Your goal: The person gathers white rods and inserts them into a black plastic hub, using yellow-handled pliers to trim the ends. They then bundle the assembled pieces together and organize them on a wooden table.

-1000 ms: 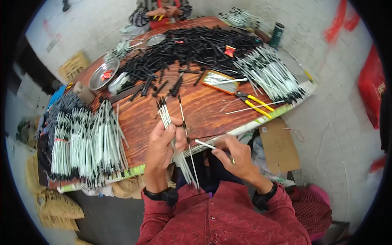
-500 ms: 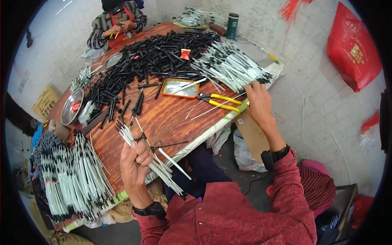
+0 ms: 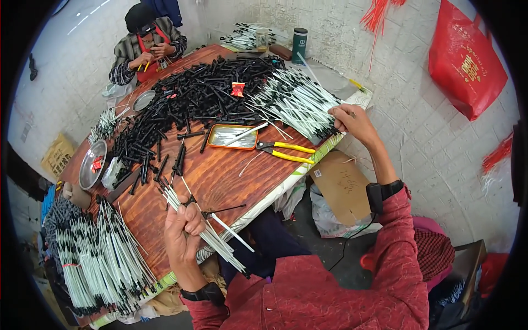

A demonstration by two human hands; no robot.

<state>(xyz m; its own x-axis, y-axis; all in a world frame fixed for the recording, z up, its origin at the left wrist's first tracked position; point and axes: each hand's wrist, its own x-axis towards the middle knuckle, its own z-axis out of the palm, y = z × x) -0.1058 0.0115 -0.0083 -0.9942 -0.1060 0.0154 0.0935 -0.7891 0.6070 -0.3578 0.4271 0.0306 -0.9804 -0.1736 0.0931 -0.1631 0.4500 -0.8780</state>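
Observation:
My left hand (image 3: 184,224) is closed around a bundle of thin white rods (image 3: 219,245) with black ends, held slanting over the near table edge. Among them is a thicker white piece with a dark thin stem crossing it. My right hand (image 3: 355,122) is pinched at the near right end of a large pile of white rods (image 3: 297,102) with black tips. A single white rod (image 3: 309,69) rises over that pile, in line with my right fingertips, which appear to hold it. Yellow-handled pliers (image 3: 289,151) lie nearby beside an orange-rimmed tray (image 3: 234,144) of thin pale pieces.
Black tubular parts (image 3: 203,88) heap across the wooden table (image 3: 209,170). Bundled white rods (image 3: 102,258) lie at the near left, below a metal dish (image 3: 92,165). A green flask (image 3: 299,46) stands at the back. Across the table a co-worker (image 3: 146,47) handles small parts.
My right hand has shifted up and right. The rod that pointed from it toward the pliers no longer lies there; one now points away over the pile. The left hand keeps its bundle.

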